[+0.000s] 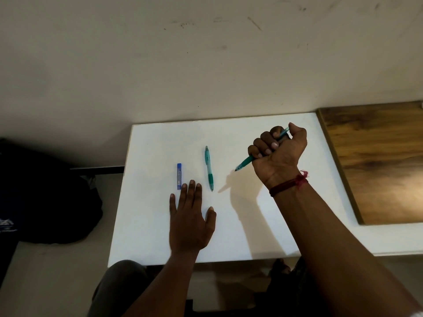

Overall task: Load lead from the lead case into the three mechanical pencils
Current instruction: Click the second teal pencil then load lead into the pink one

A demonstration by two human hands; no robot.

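Note:
A slim blue lead case (pixel 179 176) lies on the white table (pixel 229 239), pointing away from me. Just right of it lies a teal mechanical pencil (pixel 209 167), tip toward me. My right hand (pixel 279 152) is raised over the table's right half, fingers curled in a fist round a second teal pencil (pixel 244 162), whose tip points down and left. My left hand (pixel 190 223) rests flat on the table with fingers straight, fingertips just below the lead case. A third pencil is not visible.
A wooden board (pixel 377 161) adjoins the table on the right. A dark bag (pixel 45 202) sits on the floor at the left. A pale wall (pixel 183 60) stands right behind the table. My knees (pixel 121 282) show under the near edge.

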